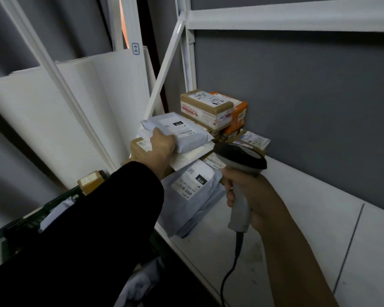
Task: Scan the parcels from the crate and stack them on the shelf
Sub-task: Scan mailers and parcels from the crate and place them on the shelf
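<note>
Gripping a grey mailer [184, 131], left hand [162, 147] lays it atop parcels [208, 109] on the shelf [297, 207]; right hand [251, 196] clasps scanner [239, 160]; crate [20, 231] beside shelf holds more.

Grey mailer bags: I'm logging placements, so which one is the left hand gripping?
The upper grey mailer, atop the pile, gripped by the left hand; the lower grey mailer lies untouched at the shelf front.
</note>
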